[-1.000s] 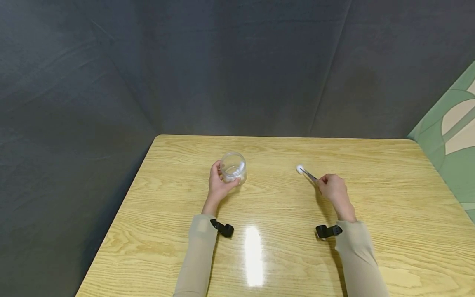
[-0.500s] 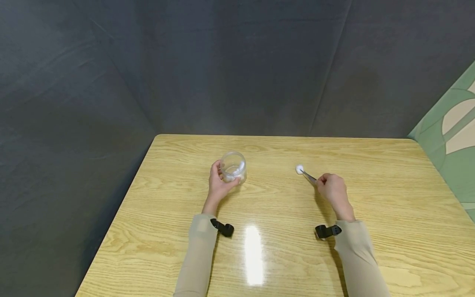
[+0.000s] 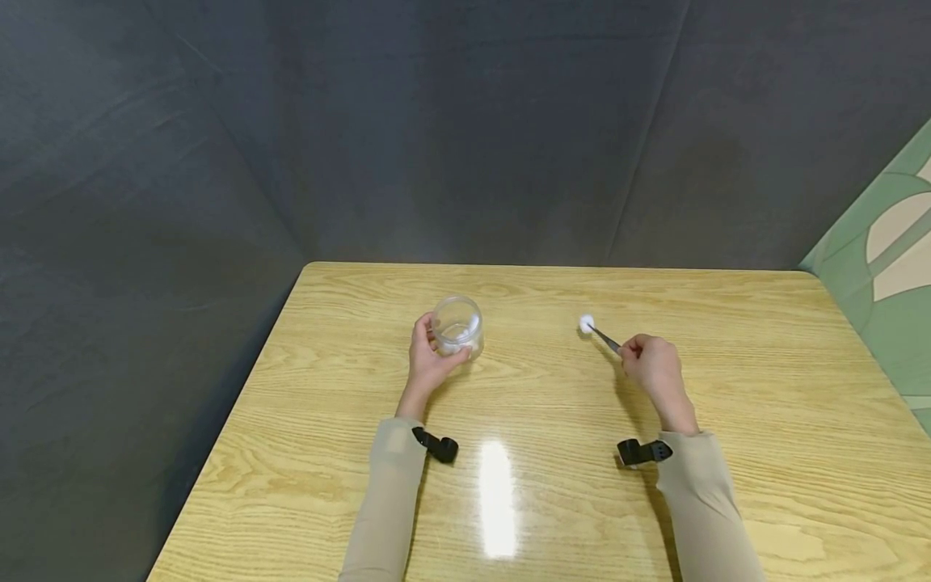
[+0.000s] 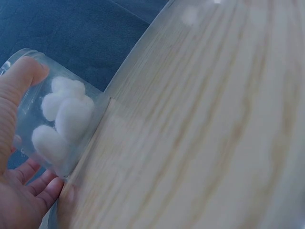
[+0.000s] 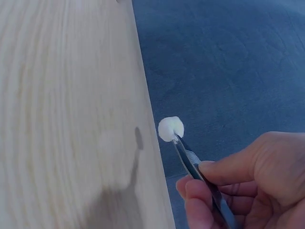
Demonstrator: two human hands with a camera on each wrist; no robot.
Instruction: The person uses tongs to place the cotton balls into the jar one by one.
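Observation:
In the head view my left hand (image 3: 427,365) curls its fingers and thumb round a clear, lidless jar (image 3: 458,311) standing on the wooden table. Several white cotton balls (image 4: 74,117) lie inside the jar, close up in the left wrist view. My right hand (image 3: 655,373) pinches metal tweezers (image 5: 193,164) between thumb and fingers. At their tips the tweezers grip one cotton ball (image 5: 170,129). That ball hangs above the table, apart from its shadow in the right wrist view.
The wooden table (image 3: 553,420) has a bright light reflection near its front. A dark cloth (image 3: 465,137) hangs behind and to the left of it. Green and beige patterned fabric (image 3: 895,267) is at the right edge.
The cotton ball in the tweezers has risen slightly off the table, and the right hand has lifted a little with it. The left hand and jar have stayed in place.

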